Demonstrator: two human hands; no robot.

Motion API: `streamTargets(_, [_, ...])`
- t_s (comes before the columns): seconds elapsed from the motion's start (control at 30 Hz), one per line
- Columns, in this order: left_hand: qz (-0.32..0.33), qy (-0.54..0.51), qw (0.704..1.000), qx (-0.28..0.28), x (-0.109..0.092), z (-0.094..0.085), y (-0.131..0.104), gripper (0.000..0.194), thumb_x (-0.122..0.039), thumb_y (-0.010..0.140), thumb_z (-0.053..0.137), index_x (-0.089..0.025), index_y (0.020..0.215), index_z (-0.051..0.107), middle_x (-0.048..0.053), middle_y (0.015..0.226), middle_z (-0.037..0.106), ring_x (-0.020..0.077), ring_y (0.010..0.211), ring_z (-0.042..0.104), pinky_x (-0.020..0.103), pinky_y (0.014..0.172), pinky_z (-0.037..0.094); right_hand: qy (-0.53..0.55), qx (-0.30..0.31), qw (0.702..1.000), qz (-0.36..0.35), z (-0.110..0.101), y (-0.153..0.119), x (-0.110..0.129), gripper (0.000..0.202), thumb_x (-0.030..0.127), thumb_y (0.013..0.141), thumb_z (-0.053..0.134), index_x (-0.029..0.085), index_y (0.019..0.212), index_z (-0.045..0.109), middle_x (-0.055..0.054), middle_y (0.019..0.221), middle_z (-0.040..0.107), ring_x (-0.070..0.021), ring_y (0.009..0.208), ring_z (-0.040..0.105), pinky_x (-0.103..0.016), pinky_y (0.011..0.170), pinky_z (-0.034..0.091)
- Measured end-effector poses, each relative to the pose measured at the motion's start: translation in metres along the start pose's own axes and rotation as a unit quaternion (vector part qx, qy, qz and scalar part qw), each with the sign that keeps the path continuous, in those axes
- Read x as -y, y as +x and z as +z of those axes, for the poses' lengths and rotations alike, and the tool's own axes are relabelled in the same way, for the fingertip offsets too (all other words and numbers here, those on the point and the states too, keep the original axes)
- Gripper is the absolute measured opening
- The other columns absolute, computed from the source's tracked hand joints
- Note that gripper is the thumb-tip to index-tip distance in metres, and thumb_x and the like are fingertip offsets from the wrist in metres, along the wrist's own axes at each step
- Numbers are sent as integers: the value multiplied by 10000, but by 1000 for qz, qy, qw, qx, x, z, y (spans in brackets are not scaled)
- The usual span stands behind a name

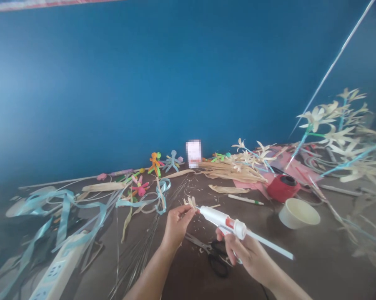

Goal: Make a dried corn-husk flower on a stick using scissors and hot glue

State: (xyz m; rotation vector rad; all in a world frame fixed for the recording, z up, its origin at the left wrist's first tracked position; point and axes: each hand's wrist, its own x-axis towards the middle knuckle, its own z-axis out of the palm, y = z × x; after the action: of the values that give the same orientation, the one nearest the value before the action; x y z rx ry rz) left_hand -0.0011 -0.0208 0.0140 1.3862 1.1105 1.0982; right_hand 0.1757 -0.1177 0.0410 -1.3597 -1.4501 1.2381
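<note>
Glue gun (pixel 216 216): was smooth white plastic
Scissors (pixel 209 248): had metal blades, black plastic handles
Blue ribbon (pixel 67 203): looked like glossy cloth, pretty shiny
Dried strips (pixel 230 171): seemed papery, kinda rough and matt
Power strip (pixel 58 268): was plain smooth plastic
Thin wires (pixel 135 260): looked like shiny metal tbh

Pwr strip (pixel 56 271) w/ lt-blue ribbon (pixel 67 208) across its far end, white bowl (pixel 290 218) nr red dispenser (pixel 278 189), green-tipped pen (pixel 244 199) too.

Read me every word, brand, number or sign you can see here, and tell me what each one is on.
No text can be read.
White card by the blue wall: blurred out.
Glue gun: no legible brand.
Power strip: no legible lettering.
White pen: too small to tell.
</note>
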Motion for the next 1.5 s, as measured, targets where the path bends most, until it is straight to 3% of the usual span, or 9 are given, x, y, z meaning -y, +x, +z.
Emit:
streamTargets(0.3, [-19,-15,1000,3,1,0,1,189,-310,699,606,-135,670,672,38,679,677,173,687,593,236,647,423,-25,5,1000,-6,2,5,-9,467,489,873,274,101,891,535,29,490,434,-116,473,424,-292,598,383])
streamTargets(0.9, [-17,-24,1000,-10,7,-1,1,176,-297,688,623,-133,704,683,43,680,673,163,670,584,244,658,435,-18,-21,999,-29,4,2,-18,374,439,878,317,134,820,526,11,570,440,-113,506,441,-262,536,413])
streamTargets(1.17, [-22,-28,999,-8,9,-2,1,158,-284,687,629,-137,715,680,32,692,673,155,680,583,234,661,430,-34,-31,999,13,4,1,-20,412,461,863,344,106,1012,490,15,620,435,-107,501,442,-279,557,411])
streamTargets(1.5, [-14,-25,999,-17,8,0,1,176,-301,668,644,-131,695,680,37,677,678,166,676,594,243,658,436,-16,-24,1000,4,2,1,-14,385,470,850,367,130,943,521,21,602,420,-97,488,409,-248,510,409])
